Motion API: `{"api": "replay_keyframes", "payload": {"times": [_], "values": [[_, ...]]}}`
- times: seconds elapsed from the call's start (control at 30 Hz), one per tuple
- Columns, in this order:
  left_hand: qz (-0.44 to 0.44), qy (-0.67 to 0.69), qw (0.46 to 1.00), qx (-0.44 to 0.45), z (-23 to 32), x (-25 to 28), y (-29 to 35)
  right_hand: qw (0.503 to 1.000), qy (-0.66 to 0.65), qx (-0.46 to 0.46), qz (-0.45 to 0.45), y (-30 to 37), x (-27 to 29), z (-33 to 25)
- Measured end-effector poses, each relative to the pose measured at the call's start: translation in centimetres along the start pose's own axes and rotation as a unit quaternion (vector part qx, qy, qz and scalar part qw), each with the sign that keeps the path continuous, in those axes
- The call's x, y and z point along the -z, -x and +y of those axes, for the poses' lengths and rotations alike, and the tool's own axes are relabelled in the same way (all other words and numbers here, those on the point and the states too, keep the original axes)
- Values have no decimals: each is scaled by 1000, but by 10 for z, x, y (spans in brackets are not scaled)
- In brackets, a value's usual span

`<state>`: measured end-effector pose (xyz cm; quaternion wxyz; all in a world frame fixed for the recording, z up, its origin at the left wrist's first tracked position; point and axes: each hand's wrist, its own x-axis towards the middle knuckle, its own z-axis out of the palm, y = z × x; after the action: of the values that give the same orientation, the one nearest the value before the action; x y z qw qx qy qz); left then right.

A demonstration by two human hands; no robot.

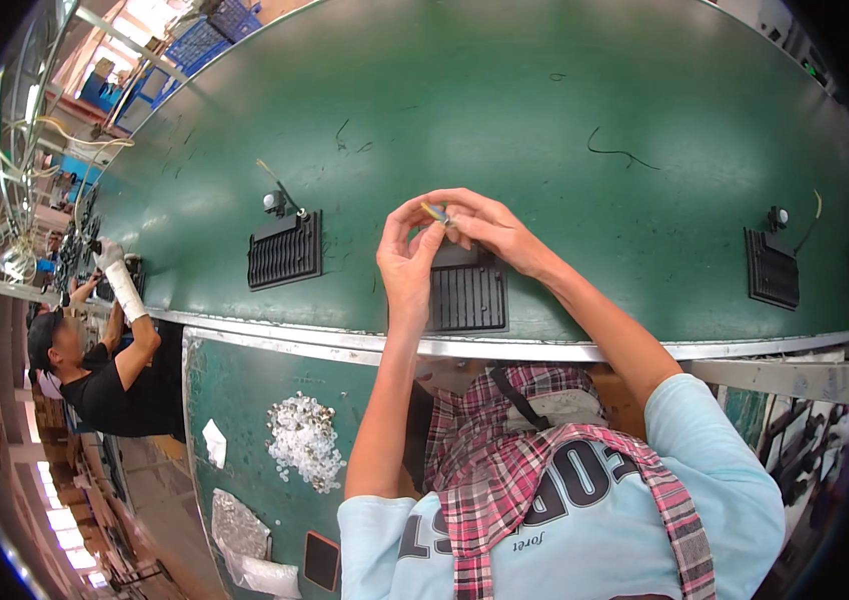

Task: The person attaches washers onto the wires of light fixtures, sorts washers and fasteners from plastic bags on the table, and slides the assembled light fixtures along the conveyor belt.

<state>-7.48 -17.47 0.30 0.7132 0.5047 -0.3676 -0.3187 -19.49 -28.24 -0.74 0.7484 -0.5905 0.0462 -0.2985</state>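
Cable (432, 211) sits between the hands (494, 226), at their fingertips.

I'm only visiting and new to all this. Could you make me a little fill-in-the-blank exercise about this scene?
1. The long workbench is coloured ____.
2. The left hand and right hand, pinching thin wires, meet by the ____ of three black ribbed units.
3. The heap of small whitish pieces lies to the ____ of the person's left forearm.

Missing words: green; middle one; left.
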Motion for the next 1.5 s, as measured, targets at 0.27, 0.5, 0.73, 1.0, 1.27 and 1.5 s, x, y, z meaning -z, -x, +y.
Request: {"api": "replay_keyframes", "payload": {"times": [0.27, 0.5, 0.73, 1.0, 1.27, 1.5], "values": [[-133, -399, 905, -65, -13, -22, 44, 958, 283, -30, 41, 7, 40, -55], [-190, -604, 763, -129, -50, -27, 75, 885, 452, -108, -32, -7, 37, -77], [-183, -617, 751, -146, -54, -30, 75, 858, 446, -255, 23, -19, 50, -83], [-183, -618, 751, -142, -52, -31, 75, 928, 289, -190, -135, -12, 67, -75], [-181, -630, 742, -137, -52, -35, 78, 866, 400, -244, -178, -11, 73, -53], [-154, -645, 736, -132, -61, -23, 73, 918, 369, -138, -54, 22, 49, -6]]}}
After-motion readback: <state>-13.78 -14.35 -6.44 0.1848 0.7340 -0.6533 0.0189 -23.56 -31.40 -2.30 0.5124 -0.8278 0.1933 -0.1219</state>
